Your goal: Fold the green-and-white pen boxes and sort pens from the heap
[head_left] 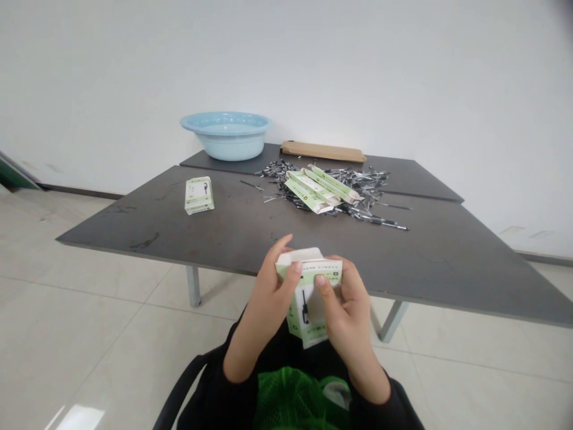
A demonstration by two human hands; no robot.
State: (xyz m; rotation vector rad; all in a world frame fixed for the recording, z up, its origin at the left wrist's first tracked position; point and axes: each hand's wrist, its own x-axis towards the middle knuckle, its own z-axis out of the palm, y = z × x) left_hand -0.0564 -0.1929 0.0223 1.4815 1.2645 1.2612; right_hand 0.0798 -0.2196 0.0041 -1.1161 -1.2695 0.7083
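Between my two hands, just in front of the table's near edge, is a small green-and-white carton (313, 310) with a pen pictured on its face. Its top flap stands up at the far end. My left hand (273, 289) grips the carton's left side, thumb near the top edge and index finger raised. On the other side my right hand (347, 301) holds it, thumb pressed on the printed front. A similar carton (199, 194), formed into a box, lies on the table to the left. Several flattened cartons (320, 188) rest on a heap of pens (371, 209).
A light blue plastic basin (233, 143) stands at the back left of the dark table (237, 239). Beside it, along the wall, lies a flat brown cardboard piece (322, 151). Metal table legs (193, 286) show below the near edge.
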